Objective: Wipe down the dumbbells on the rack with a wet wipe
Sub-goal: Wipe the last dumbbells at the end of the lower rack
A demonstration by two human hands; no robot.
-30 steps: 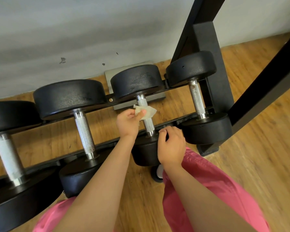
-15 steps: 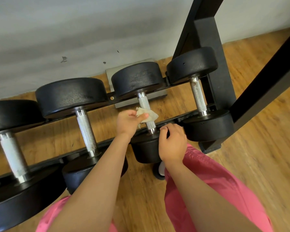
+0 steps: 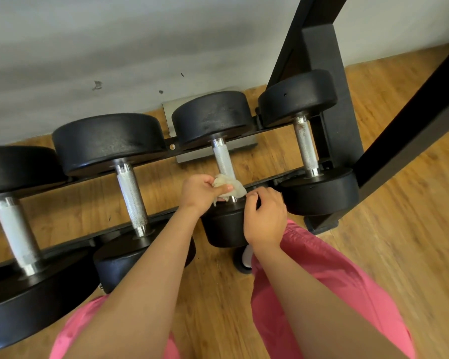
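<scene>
On the rack (image 3: 322, 53), left hand (image 3: 198, 193) clutching wipe (image 3: 231, 188) round dumbbell (image 3: 213, 117) handle's hidden lower end, right hand (image 3: 266, 218) gripping its head

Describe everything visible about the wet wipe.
The wet wipe is a small, crumpled, off-white wad with a loose strand hanging below it. The left hand pinches it against the lower end of the knurled metal grip of the dumbbell second from the right, just above its near black head, which the right hand holds.
</scene>
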